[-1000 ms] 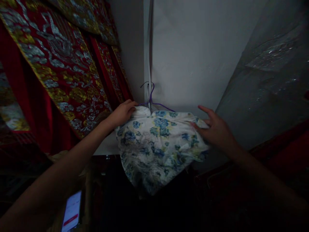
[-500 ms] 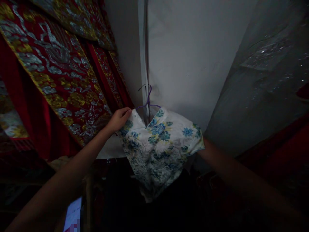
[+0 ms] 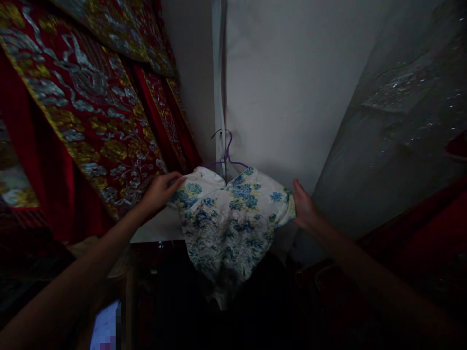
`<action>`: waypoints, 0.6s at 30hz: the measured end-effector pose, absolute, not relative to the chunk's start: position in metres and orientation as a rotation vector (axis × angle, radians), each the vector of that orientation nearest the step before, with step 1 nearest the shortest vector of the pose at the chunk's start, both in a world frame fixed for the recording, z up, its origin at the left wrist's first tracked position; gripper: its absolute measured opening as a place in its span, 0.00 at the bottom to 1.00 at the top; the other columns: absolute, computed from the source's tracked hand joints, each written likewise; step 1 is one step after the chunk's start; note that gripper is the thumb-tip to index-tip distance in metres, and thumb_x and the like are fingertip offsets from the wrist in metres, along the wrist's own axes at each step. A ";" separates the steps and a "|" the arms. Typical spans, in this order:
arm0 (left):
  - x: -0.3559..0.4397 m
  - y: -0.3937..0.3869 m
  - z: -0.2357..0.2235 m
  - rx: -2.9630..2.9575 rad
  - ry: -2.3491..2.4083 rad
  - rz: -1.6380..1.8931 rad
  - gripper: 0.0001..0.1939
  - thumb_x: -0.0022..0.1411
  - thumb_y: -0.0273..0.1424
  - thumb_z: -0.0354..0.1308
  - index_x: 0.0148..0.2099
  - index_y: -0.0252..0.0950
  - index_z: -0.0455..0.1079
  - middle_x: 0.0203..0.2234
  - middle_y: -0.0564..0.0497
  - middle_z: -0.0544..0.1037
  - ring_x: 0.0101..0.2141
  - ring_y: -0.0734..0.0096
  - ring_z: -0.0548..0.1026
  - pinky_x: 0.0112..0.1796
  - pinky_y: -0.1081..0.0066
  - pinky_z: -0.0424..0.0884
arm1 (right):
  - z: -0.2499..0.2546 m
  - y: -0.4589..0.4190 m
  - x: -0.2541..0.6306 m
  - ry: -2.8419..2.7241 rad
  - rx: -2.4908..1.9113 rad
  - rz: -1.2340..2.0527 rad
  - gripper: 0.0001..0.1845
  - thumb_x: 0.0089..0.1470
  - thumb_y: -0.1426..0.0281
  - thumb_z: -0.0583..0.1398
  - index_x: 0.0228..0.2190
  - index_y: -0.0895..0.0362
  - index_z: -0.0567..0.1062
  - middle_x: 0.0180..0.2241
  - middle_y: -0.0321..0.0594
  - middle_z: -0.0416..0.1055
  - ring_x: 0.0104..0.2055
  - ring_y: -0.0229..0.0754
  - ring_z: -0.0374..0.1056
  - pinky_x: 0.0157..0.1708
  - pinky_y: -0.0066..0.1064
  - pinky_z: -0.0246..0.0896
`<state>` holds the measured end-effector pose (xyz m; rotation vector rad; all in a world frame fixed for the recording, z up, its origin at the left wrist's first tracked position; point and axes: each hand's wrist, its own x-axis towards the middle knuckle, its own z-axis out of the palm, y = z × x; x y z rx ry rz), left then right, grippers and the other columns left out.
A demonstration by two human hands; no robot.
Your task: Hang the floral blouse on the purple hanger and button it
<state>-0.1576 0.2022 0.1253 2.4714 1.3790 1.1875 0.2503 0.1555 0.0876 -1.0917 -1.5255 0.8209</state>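
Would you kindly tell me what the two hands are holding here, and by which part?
The left hand grips the floral garment at its left shoulder edge; the right hand is at its right edge, though its grip is hidden. The garment hangs on a purple hanger.

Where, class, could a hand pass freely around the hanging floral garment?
Bare wall lies between the hanger and the grey cover. Crowded: red embroidered cloth presses beside the left hand; the right hand holds the floral garment.

Lost in shadow and folds
The floral garment (image 3: 229, 218) covers most of the purple hanger (image 3: 226, 154); its hem fades into darkness, and the right hand (image 3: 303, 210) fingertips sit behind cloth.
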 end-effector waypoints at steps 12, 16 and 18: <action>-0.117 0.192 0.162 2.500 1.280 1.784 0.15 0.68 0.38 0.53 0.48 0.35 0.76 0.46 0.45 0.78 0.49 0.60 0.73 0.54 0.62 0.68 | 0.136 0.131 0.257 -1.017 -1.012 0.679 0.24 0.47 0.44 0.65 0.28 0.51 0.70 0.25 0.40 0.76 0.29 0.49 0.77 0.25 0.35 0.72; -0.089 0.164 0.169 2.358 1.076 1.691 0.15 0.69 0.39 0.52 0.49 0.37 0.74 0.44 0.47 0.77 0.47 0.61 0.74 0.52 0.61 0.70 | 0.114 0.092 0.254 -0.998 -1.096 0.466 0.21 0.56 0.45 0.58 0.30 0.50 0.69 0.24 0.38 0.73 0.27 0.49 0.74 0.24 0.37 0.70; -0.073 0.146 0.160 2.172 0.907 1.452 0.18 0.70 0.42 0.49 0.52 0.36 0.72 0.42 0.46 0.78 0.42 0.62 0.76 0.46 0.62 0.73 | 0.086 0.065 0.248 -1.228 -1.163 0.325 0.21 0.61 0.47 0.53 0.29 0.48 0.71 0.22 0.39 0.71 0.25 0.50 0.71 0.21 0.37 0.66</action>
